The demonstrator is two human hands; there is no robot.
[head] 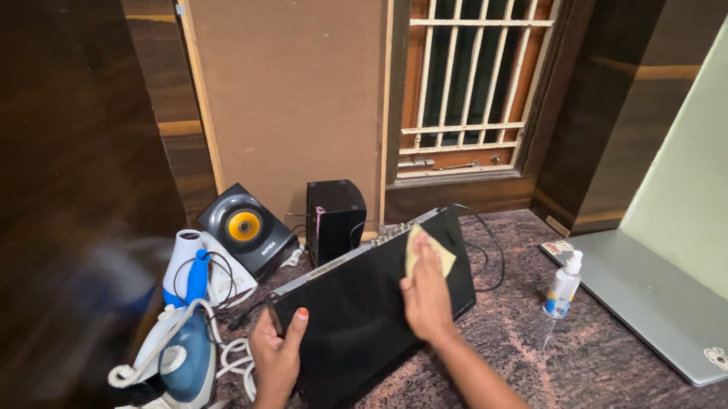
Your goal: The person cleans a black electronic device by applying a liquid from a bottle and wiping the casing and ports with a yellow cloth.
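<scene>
A flat black player box [353,321] stands tilted on its edge on the brown stone counter [566,363]. My left hand [277,353] grips its left edge, thumb on the black face. My right hand [427,296] lies flat on the upper right of that face and presses a small yellow cloth [436,249] against it. Black cables trail from the box's far right corner.
A clear spray bottle [562,285] stands right of the box. A silver laptop [667,304] lies closed at the right. At the left stand a white and blue iron [179,360] with its cord, a speaker with a yellow cone [244,227] and a black speaker [335,216].
</scene>
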